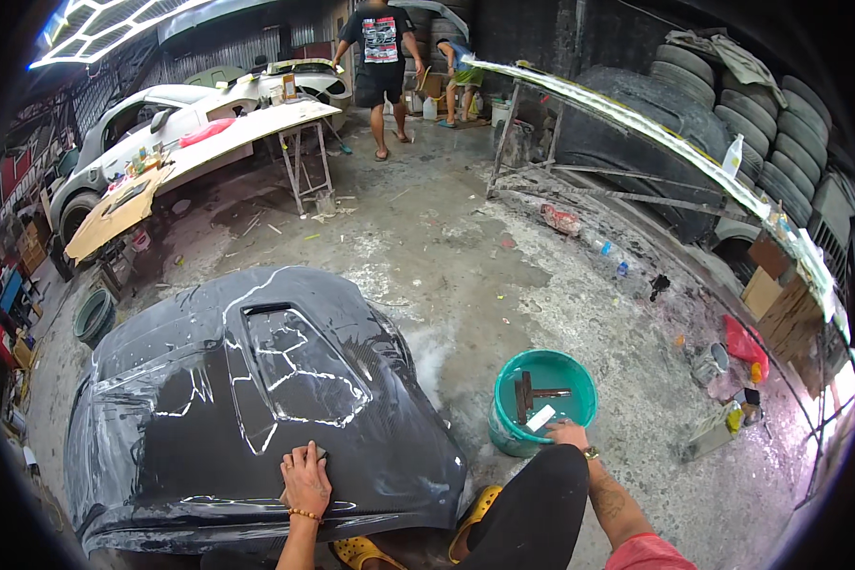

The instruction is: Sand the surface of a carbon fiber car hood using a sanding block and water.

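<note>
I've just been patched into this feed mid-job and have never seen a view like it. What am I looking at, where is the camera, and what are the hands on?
There is no machine here: a person works with two bare hands, and the single picture comes from a wide fisheye camera on their head, looking down, so straight edges bend near the rim. The left hand presses flat on a wet black car hood lying low over the concrete floor, with a small dark pad under the fingers. The right hand rests on the rim of a teal bucket holding a pale scrap there. Dark sticks lie inside the bucket. Behind are a white car, stacked tyres and two other people.
</note>
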`<state>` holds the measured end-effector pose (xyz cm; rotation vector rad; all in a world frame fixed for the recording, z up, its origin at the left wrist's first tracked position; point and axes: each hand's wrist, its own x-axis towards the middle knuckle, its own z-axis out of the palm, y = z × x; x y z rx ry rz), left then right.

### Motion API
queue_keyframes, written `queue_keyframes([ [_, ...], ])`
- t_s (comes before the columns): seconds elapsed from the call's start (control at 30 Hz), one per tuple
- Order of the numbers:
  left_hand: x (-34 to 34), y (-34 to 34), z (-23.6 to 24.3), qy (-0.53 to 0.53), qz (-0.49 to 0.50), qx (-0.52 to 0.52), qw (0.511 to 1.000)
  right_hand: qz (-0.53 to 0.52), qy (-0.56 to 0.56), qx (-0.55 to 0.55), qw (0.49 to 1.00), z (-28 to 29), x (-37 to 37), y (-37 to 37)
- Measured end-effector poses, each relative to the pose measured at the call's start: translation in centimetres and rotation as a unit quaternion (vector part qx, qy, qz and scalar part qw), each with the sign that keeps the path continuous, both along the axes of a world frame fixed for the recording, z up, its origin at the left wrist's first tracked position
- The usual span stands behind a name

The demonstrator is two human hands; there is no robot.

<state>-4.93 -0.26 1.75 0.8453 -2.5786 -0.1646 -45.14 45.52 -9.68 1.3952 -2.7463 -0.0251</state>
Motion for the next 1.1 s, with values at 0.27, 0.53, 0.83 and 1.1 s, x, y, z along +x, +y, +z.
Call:
queue_keyframes([
  [0.27, 0.8, -0.5, -0.1, 0.001, 0.003, -0.015, 1.000, -0.048, -0.023, -0.030, 0.998, 0.2, -3.5, -5.5],
  [0.53, 1.4, -0.6, -0.3, -0.010, 0.009, -0.030, 0.999, -0.146, -0.057, 0.002, 0.988, 0.2, -7.6, -11.7],
  [0.83, -0.4, -0.3, -1.7, -0.010, 0.004, -0.026, 1.000, -0.138, -0.020, -0.142, 0.980, 3.7, -5.0, -10.7],
  [1.1, -5.5, -0.4, -2.7, 0.010, 0.001, -0.005, 1.000, -0.197, -0.161, -0.285, 0.924, 2.5, -1.9, 0.8],
])
